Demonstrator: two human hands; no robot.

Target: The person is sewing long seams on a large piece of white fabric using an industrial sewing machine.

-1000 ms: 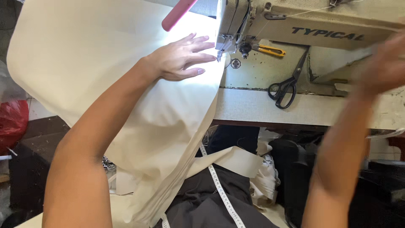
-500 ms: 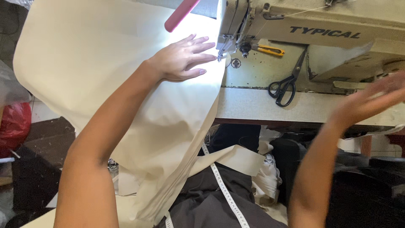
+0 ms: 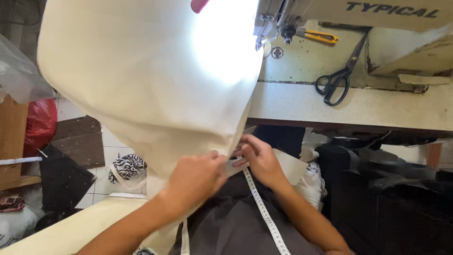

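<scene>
- Gripping the lower edge of a large cream fabric panel (image 3: 141, 80), both hands meet low in the frame, just in front of the table's edge.
- Left hand (image 3: 196, 177): fingers curled closed over the hanging edge of the fabric, knuckles toward the camera; the cloth is pinched inside the fist.
- Right hand (image 3: 258, 158): fingers bent and nearly closed, fingertips touching the same fabric edge just beside the left hand; how firmly it pinches the cloth cannot be told, as the fingertips are partly hidden.
- Fabric location: it drapes from the sewing machine's (image 3: 377, 14) needle area at top centre, down over the front edge of the table (image 3: 358, 106), and hangs into the person's lap. A bright light washes out its upper right part.
- A white measuring tape (image 3: 264, 212) runs down across the lap over dark clothing, passing just under the right hand.
- On the table, black-handled scissors (image 3: 337, 80) lie to the right of the fabric, well apart from both hands; a small yellow-handled snipper (image 3: 321, 35) lies near the needle.
- A pink object (image 3: 199, 4) shows at the top edge, partly cut off.
- Left of the frame: a red bag (image 3: 40, 125) and a black-and-white patterned cloth (image 3: 127, 167) on the floor.
</scene>
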